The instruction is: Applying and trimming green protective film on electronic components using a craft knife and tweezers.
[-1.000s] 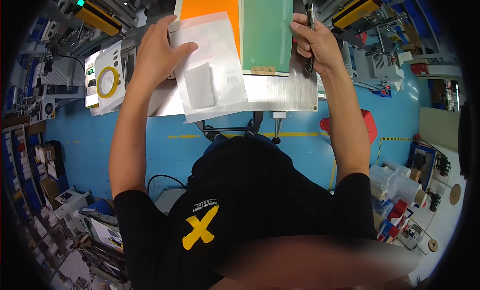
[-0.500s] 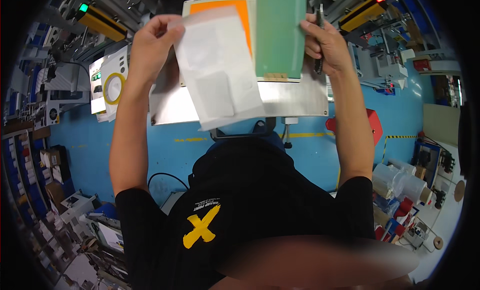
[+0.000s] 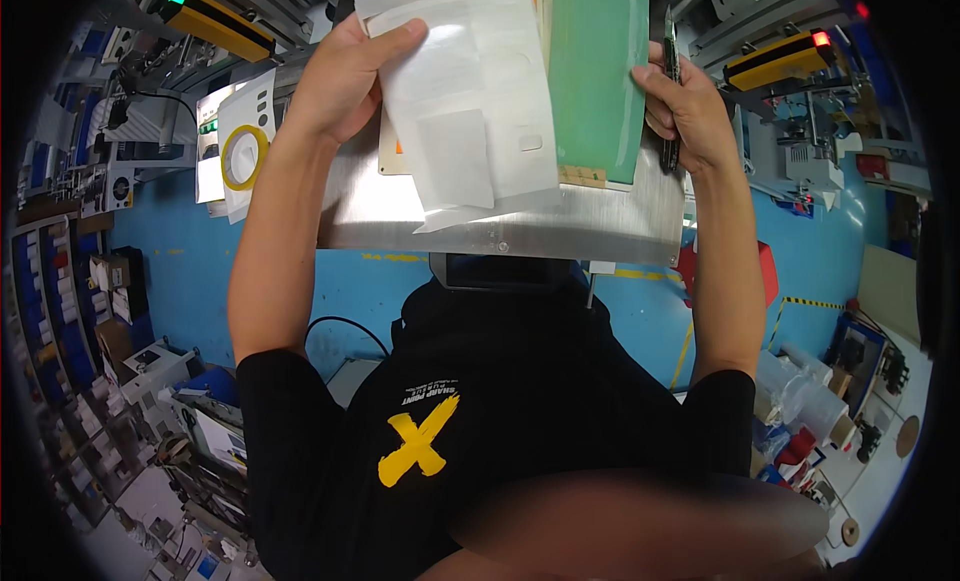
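A thin white sheet point(image 3: 515, 101), with a smaller pale rectangle point(image 3: 455, 161) on its lower part, is pinched along its left edge by my left hand point(image 3: 345, 86). It hangs over a cream board point(image 3: 393, 161), hiding most of that board and nearly all of an orange patch. On the right lies a flat green panel point(image 3: 600, 81) with tan tape at its ends. My right hand point(image 3: 692, 111) is closed around a slim dark tool point(image 3: 670, 106), held upright, its exact kind unclear. The thumb and forefinger of that hand touch the panel's right edge.
Beneath everything is a shiny metal plate point(image 3: 500, 226). A yellow tape roll point(image 3: 245, 158) rests on white sheets at the left. Yellow sensor bars point(image 3: 215, 23) flank the work area on both sides. A red object point(image 3: 755, 271) stands at lower right above the blue floor.
My left hand has brought the white sheet rightward relative to the board, covering more of the orange patch and meeting the green panel's left side. The whole view has shifted.
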A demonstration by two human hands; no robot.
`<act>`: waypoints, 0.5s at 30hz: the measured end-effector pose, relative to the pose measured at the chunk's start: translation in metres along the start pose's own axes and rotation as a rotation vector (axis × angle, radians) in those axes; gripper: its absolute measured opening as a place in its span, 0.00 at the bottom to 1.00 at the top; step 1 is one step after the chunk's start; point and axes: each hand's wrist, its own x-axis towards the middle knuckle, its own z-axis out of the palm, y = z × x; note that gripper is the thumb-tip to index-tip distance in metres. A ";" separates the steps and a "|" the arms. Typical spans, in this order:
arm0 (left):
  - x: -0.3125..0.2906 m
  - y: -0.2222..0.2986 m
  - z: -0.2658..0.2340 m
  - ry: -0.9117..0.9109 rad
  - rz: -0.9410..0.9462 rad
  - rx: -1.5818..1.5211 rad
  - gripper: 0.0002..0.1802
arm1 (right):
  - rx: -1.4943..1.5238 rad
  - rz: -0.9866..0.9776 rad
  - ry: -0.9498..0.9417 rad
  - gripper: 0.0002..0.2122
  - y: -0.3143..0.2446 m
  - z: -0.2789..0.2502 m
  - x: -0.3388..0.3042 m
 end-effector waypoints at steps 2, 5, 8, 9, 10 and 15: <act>-0.004 0.001 0.000 0.026 0.025 0.028 0.25 | -0.028 -0.013 -0.017 0.17 -0.001 0.000 -0.002; -0.014 0.007 0.003 0.068 -0.040 -0.012 0.25 | 0.009 -0.036 -0.003 0.18 -0.002 0.007 -0.012; -0.022 -0.003 0.012 -0.026 -0.103 -0.074 0.26 | 0.040 -0.001 0.029 0.18 0.000 0.007 -0.022; -0.026 -0.006 0.016 -0.062 -0.101 -0.048 0.27 | 0.045 0.006 0.022 0.18 0.001 0.007 -0.023; -0.029 -0.005 0.020 -0.057 -0.109 -0.045 0.27 | 0.047 -0.003 0.041 0.18 0.002 0.007 -0.024; -0.035 -0.002 0.032 -0.055 -0.171 -0.027 0.30 | 0.015 -0.011 0.106 0.18 0.004 0.008 -0.027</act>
